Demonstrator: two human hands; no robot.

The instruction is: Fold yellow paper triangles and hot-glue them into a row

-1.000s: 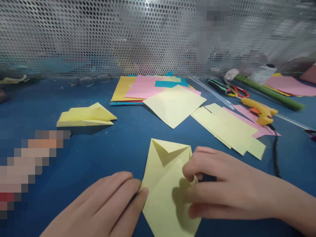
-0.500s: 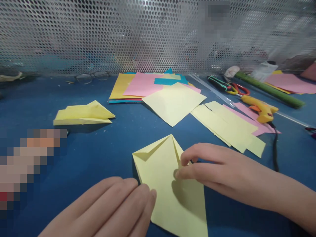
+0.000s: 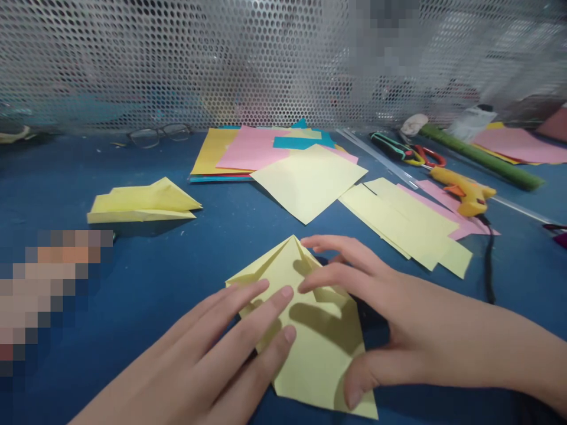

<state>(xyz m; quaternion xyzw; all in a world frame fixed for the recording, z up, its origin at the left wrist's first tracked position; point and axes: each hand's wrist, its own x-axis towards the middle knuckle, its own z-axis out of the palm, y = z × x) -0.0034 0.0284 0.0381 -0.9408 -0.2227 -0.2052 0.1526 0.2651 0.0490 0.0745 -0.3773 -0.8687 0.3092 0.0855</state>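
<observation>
A light yellow sheet of paper [image 3: 310,354] lies on the blue table in front of me, its two far corners folded inward to a point. My left hand [image 3: 230,348] is over the sheet's left side, fingers spread, the fingertips at its middle. On the other side, my right hand [image 3: 367,283] is open, with its fingers near the folded tip and its thumb by the near right corner. Whether its fingertips touch the paper, I cannot tell. Further left stands a folded yellow paper plane [image 3: 144,202].
Behind the sheet are a yellow paper square [image 3: 310,183] and a stack of coloured paper [image 3: 212,150]. Yellow paper strips [image 3: 403,221], a yellow glue gun [image 3: 465,189] and a green rod [image 3: 482,156] lie to the right. Glasses [image 3: 159,136] rest near the perforated metal screen [image 3: 266,65].
My left hand has moved onto the sheet and its fingers have spread. My right hand's fingers have shifted towards the folded tip, and its thumb has spread towards the near edge.
</observation>
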